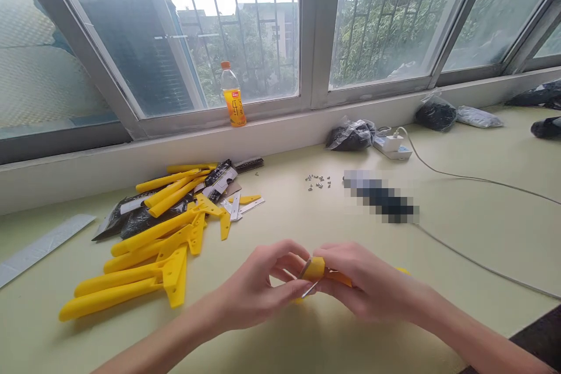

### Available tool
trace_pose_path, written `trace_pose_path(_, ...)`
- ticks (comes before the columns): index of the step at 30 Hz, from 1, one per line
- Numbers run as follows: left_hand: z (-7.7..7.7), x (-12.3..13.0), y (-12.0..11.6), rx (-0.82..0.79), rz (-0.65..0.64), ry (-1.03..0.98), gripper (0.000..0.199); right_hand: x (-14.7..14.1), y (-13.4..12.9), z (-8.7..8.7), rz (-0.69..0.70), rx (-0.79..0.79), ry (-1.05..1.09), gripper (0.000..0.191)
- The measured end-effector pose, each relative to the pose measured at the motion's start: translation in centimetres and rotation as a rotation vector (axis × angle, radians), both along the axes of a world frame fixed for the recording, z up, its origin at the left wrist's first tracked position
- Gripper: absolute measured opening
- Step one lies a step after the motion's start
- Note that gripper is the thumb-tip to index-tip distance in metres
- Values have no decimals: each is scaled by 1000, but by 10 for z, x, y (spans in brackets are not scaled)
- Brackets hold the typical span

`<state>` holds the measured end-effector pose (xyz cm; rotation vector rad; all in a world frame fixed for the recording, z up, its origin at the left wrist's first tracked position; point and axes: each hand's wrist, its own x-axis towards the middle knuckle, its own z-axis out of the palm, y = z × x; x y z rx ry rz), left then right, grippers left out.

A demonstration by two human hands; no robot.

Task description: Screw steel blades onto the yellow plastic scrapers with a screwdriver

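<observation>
Both my hands meet low in the middle of the pale green table (460, 222). My right hand (368, 283) grips a yellow plastic handle (316, 269), most of it hidden under the fingers. My left hand (258, 289) pinches a thin metal blade (307, 280) against the handle's wide end. A pile of the same yellow handles (149, 245) lies to the left, mixed with metal blades (239, 207) and dark packets (131, 216).
Small screws (318, 181) are scattered beyond my hands, next to a blurred dark object (379, 198). On the sill stands an orange drink bottle (233, 96). Black bags (350, 134), a power strip (392, 146) and a cable (482, 178) lie right. A grey strip (39, 245) lies far left.
</observation>
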<state>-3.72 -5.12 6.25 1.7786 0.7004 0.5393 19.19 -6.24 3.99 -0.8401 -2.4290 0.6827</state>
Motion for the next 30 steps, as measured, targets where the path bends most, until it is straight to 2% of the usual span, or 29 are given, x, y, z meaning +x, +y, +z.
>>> trace_pose_path(2, -9, -1, 3, 52, -34, 40, 16, 2, 1, -2, -22, 36, 17, 12)
trace_pose_path(7, -31, -3, 2, 355, 32, 161, 18, 2, -1, -12, -49, 186, 21, 18)
trace_pose_path(11, -46, -2, -4, 559, 52, 162, 15, 4, -7, -18, -109, 314, 29, 12)
trace_pose_path(13, -52, 0, -7, 689, 24, 159, 17, 7, -13, -20, -96, 415, -11, 17)
trace_pose_path(18, -52, 12, -17, 934, -173, 105, 18, 28, -41, -26, -43, 663, -83, 23)
trace_pose_path(21, -43, 16, -14, 920, -241, 23, 30, 47, -52, -28, -60, 752, -111, 24)
trace_pose_path(23, -39, 18, -2, 825, -115, 6, 39, 61, -52, -28, -106, 695, -91, 23)
trace_pose_path(26, -40, 31, 36, 693, 308, 106, 22, 78, -43, -31, -169, 613, -41, 21)
trace_pose_path(27, -42, 38, 53, 688, 430, 164, 21, 82, -39, -32, -183, 603, -37, 20)
trace_pose_path(30, -52, 67, 108, 773, 587, 399, 22, 88, -32, -36, -213, 595, -18, 20)
